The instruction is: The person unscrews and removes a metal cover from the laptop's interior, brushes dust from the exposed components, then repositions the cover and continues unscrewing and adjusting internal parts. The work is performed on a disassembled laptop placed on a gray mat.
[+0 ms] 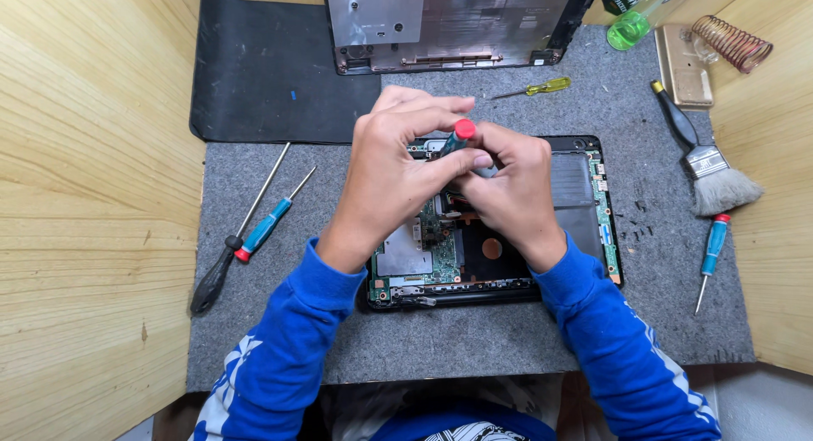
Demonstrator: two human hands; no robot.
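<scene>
An opened laptop base [584,206] with a green circuit board [428,246] lies on a grey felt mat [474,339]. Both hands meet over its upper middle. My left hand [391,172] pinches a small screwdriver [460,135] with a teal handle and red cap, held upright over the board. My right hand [508,191] is curled beside it, fingers closed around the screwdriver's lower part; the tip is hidden. Both sleeves are blue.
Left on the mat lie a black-handled screwdriver [222,263] and a blue-handled one [264,229]. A yellow screwdriver [542,88], a brush [707,166], another blue screwdriver [712,253], several loose screws [635,229], a removed cover [449,22], a green bottle [631,28] and wooden side walls surround it.
</scene>
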